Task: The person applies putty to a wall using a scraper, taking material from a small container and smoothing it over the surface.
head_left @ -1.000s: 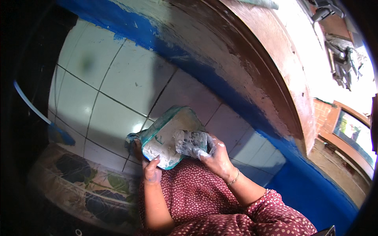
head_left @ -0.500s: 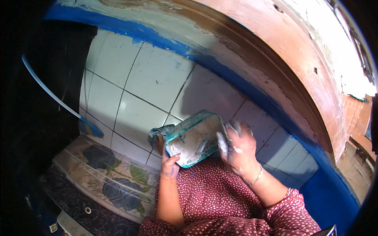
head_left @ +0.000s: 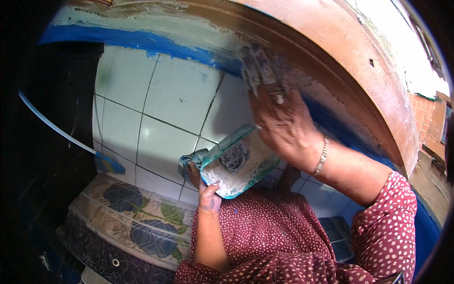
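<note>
My left hand (head_left: 209, 198) grips the near left rim of a clear greenish plastic container (head_left: 228, 146), with the thumb over the edge. The container is tilted, and white paste (head_left: 215, 176) coats its inside; a dark patch shows in its middle. My right hand (head_left: 283, 111) is raised past the container's far right end and hides part of it. Its fingers, smeared with grey-white paste and slightly blurred, stretch out flat against the lower part of the wall (head_left: 208, 34). No tool shows in that hand.
A blue painted band (head_left: 127, 39) runs along the wall's foot above white floor tiles (head_left: 177, 94). On the left lies a flower-patterned cushioned seat (head_left: 156, 213), beside a dark piece of furniture (head_left: 61, 104) and a pale blue tube (head_left: 56, 123). A grey-blue crumpled thing (head_left: 189, 162) sits beside the container.
My right hand has moved from the container's right end up and away to the wall, its fingers now stretched out. My left hand still holds the container in nearly the same place.
</note>
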`<state>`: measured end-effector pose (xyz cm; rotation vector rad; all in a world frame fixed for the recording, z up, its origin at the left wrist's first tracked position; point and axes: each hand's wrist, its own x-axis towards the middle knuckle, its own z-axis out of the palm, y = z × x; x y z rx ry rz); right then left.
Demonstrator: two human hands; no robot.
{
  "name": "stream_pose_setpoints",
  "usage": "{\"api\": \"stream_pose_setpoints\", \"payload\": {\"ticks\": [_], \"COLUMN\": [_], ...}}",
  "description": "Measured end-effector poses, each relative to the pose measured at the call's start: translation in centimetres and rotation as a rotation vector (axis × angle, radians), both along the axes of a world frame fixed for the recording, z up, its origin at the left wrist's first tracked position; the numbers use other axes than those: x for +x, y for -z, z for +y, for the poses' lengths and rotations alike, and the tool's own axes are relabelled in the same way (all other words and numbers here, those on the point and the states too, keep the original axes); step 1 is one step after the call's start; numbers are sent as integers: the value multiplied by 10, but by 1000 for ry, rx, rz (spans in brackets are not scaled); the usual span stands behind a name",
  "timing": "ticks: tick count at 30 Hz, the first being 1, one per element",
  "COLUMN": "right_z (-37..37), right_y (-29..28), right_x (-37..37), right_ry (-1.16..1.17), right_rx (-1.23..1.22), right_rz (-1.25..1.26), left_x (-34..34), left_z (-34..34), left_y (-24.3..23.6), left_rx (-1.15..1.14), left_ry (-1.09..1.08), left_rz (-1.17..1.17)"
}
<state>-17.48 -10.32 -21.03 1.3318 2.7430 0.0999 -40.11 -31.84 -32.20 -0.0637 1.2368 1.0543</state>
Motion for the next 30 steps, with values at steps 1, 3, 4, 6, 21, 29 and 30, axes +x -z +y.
{"api": "stream_pose_setpoints", "payload": {"ticks": [1, 3, 4, 6, 21, 29, 30], "right_z": [-4, -12, -17, -27, -94, -115, -114], "right_y": [2, 7, 8, 11, -3, -14, -8], "right_x": [5, 13, 18, 28, 113, 40, 29], "right_ry": [18, 50, 73, 116, 229, 197, 174], "right_rx": [-15, -45, -60, -88, -185, -559, -594], "right_rz": [-15, -48, -82, -153, -398, 210, 295], "left_x": [0, -9, -10, -12, -16, -12, -13], "left_z": [2, -6, -6, -5, -2, 6, 7], "left_y": [-2, 4, 4, 2, -6, -6, -10], "left_rx": [27, 12, 4, -6, -43, 39, 24], "left_ry": [-18, -35, -45, -56, -72, -23, -17], "left_rz": [-14, -21, -34, -28, -57, 36, 18]}}
